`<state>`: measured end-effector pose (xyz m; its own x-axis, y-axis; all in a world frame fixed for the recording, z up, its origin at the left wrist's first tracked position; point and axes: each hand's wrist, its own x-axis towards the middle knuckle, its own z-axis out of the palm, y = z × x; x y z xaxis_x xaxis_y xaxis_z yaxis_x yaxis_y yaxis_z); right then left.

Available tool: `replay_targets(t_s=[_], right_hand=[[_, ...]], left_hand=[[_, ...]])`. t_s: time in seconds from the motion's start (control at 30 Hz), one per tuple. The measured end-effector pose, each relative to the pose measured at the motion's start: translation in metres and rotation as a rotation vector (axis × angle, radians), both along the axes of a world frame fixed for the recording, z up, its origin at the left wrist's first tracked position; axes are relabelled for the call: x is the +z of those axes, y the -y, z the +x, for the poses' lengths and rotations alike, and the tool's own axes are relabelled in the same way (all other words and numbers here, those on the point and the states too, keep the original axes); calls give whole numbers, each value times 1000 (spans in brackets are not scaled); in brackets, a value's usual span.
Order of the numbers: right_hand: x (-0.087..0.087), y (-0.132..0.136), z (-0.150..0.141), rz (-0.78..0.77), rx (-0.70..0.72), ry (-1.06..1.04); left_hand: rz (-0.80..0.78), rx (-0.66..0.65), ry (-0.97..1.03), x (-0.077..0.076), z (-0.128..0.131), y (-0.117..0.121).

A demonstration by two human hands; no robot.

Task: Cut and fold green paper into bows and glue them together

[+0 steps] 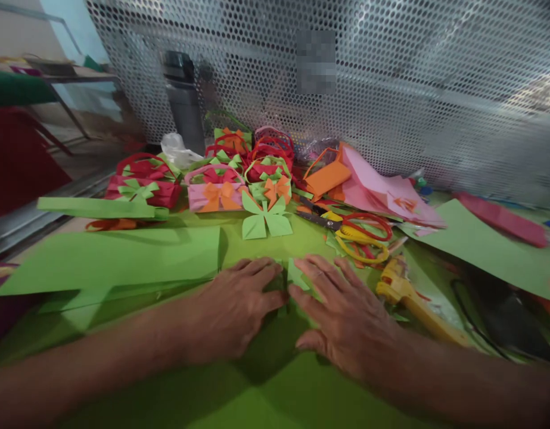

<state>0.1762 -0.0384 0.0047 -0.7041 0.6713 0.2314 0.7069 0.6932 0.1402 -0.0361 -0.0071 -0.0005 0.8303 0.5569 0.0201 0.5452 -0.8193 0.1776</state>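
My left hand (pixel 243 304) rests palm down on the green table, its fingertips on a small piece of green paper that they mostly cover. Opposite it, my right hand (pixel 341 313) lies with fingers spread over a light green paper piece (pixel 297 275). A narrow gap separates the two hands. Just beyond them sits a green paper bow (pixel 266 220) with cut petal shapes. Large green paper sheets (pixel 123 253) are stacked beside my left forearm. Neither hand is lifting anything.
Small paper handbags (pixel 216 196) with bows stand at the back. Scissors (pixel 364 229) and a yellow glue gun (pixel 404 292) lie right of my right hand. Behind are a dark bottle (pixel 185 107) and a perforated metal panel (pixel 257 65). Pink sheets (pixel 377 179) lie back right.
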Motion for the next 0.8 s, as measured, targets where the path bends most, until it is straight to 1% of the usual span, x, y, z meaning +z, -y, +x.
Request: replay_targets(t_s=[0.1,0.37,0.43,0.6,0.8], right_hand=[[-9,5,-2,6,-31,70],[-15,3,-3,2,-59,47],[-17,3,-1,29,-43,38],[-20,1,0,81,45,91],[-20,3,-1,80,52,84]], left_hand=[[27,-10,33,-1,0,1],[23,14,10,2,0,3],[19,12,12,2,0,2],[-11,12,-13,6,0,2],[6,-2,-17,6,-1,1]])
